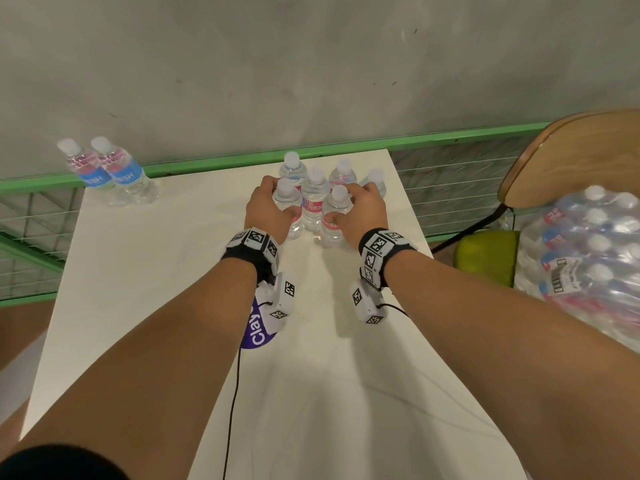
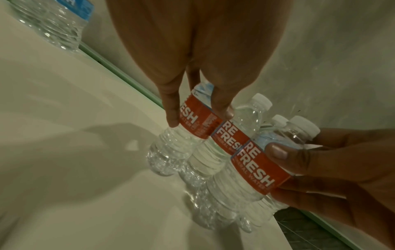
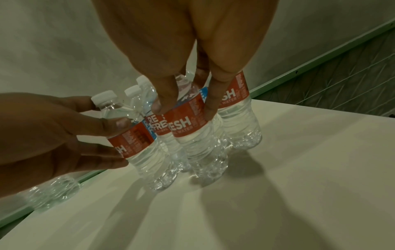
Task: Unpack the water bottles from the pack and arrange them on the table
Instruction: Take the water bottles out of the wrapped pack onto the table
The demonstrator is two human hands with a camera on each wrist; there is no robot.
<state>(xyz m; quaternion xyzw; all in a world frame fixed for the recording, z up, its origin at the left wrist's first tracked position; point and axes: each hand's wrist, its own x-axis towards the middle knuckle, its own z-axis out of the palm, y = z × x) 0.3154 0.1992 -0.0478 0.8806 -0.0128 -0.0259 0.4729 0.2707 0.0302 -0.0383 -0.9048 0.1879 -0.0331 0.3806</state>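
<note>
Forearms: both reach from 6 o'clock up the white bench (image 1: 145, 306) toward a cluster of water bottles (image 1: 315, 199) standing at 12 o'clock, near the far edge.
Left hand: the left hand (image 1: 268, 209) sits at the cluster's 9 o'clock side; its fingers (image 2: 171, 111) and thumb are curled round the red label of the near-left bottle (image 1: 287, 209).
Right hand: the right hand (image 1: 360, 213) sits at the 3 o'clock side; its fingers (image 3: 209, 108) and thumb grip the label of the near-right bottle (image 1: 334, 216).
Middle bottle: one bottle (image 1: 313, 202) stands between the two held ones, touching or nearly touching both.
Long axis: every bottle in the cluster is upright, cap up, base on the bench; both hands come in from the sides and wrap the waist.
Key relation: each gripped bottle lies directly inside its own hand, the two hands facing each other across the cluster, so I judge that the next move is a sideways nudge or squeeze to tidy the group.
Other bottles: two blue-label bottles (image 1: 110, 174) stand at 10 o'clock on the bench corner, well apart.
Pack: the shrink-wrapped pack (image 1: 585, 261) lies at 3 o'clock, off the bench, still holding many bottles, so the right hand is nearer to it.
Risk: pushing the tops could tip the light, tall bottles.
</note>
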